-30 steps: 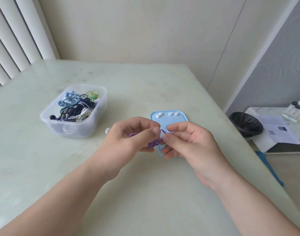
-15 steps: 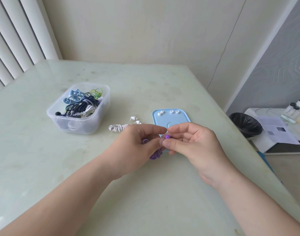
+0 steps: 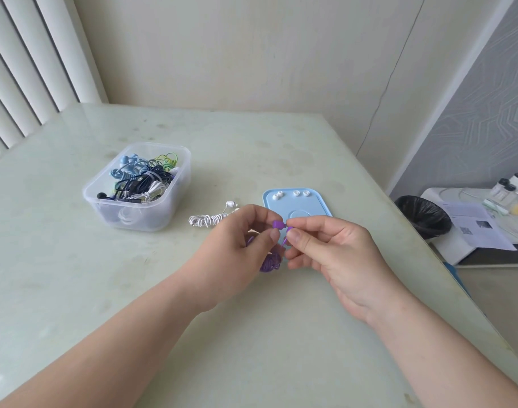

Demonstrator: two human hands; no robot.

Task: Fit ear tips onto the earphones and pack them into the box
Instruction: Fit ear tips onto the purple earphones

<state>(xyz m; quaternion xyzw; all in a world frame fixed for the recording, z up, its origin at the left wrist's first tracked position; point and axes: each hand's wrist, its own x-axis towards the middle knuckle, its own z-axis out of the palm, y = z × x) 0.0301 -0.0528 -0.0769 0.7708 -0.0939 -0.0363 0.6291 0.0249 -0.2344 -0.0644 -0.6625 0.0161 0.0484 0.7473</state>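
Currently: two bare hands at frame centre, working a purple wired earphone over a pale green glossy table (image 3: 281,334).

Left hand (image 3: 237,248) pinches the small purple earbud housing (image 3: 277,224) between thumb and forefinger; the coiled purple cable (image 3: 270,262) hangs below its palm, just above the tabletop. Right hand (image 3: 325,245) pinches a second purple piece (image 3: 289,230) at its thumb tip, touching or nearly touching the housing; what that piece is cannot be told. Behind the hands, centre right: flat light-blue plastic lid (image 3: 299,203) carrying three small white ear tips (image 3: 296,193) along its far edge. Just left of it: bundled white wired earphone (image 3: 206,219) lying on the table. Centre left: clear plastic rectangular box (image 3: 140,213) holding tangled blue, black, white and green earphones. Far right edge: black waste bin (image 3: 422,214).
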